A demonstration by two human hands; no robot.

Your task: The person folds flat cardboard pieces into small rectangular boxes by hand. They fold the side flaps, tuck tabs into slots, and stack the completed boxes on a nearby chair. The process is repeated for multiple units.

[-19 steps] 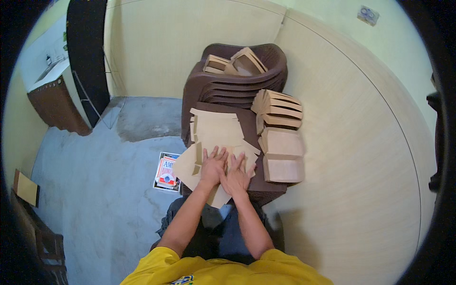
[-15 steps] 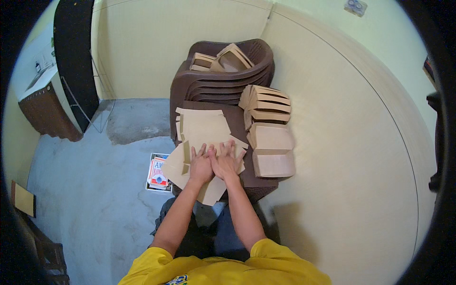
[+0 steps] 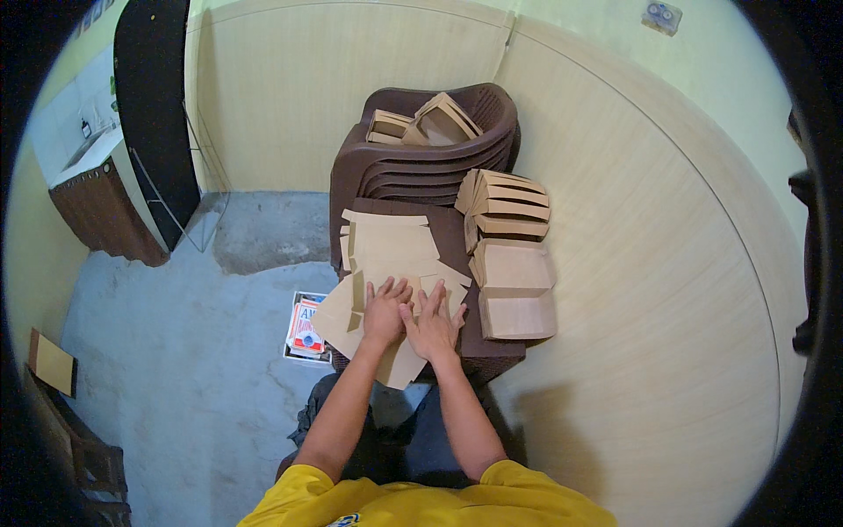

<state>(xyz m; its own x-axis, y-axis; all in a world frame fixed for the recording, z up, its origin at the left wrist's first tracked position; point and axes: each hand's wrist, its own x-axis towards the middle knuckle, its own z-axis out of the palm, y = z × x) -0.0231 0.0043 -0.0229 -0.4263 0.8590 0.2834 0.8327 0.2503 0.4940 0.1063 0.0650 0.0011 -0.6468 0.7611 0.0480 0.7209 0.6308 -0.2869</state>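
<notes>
A flat tan cardboard box blank (image 3: 392, 239) with cut tabs and flaps lies on the brown seat (image 3: 421, 211) in front of me. My left hand (image 3: 386, 314) rests palm down on the blank, its fingers stretched out. Just to its right, my right hand (image 3: 433, 327) also lies on the cardboard with the fingers spread, its thumb close to the left hand. Neither hand grips anything. Beside my left hand, a narrow flap (image 3: 356, 297) on the blank's left side stands partly folded up. My hands hide the middle of the blank.
Folded cardboard boxes (image 3: 518, 290) sit on the right, with a slatted-looking stack (image 3: 505, 204) behind them. More box pieces (image 3: 443, 120) rest in the stacked brown chairs (image 3: 430, 162). A white crate of printed packs (image 3: 306, 329) stands on the floor at left. A wall (image 3: 641, 263) curves along the right.
My right hand has slid a little toward me over the cardboard, and its fingers are spread. The left hand stays about where it was. The whole view has shifted slightly.
</notes>
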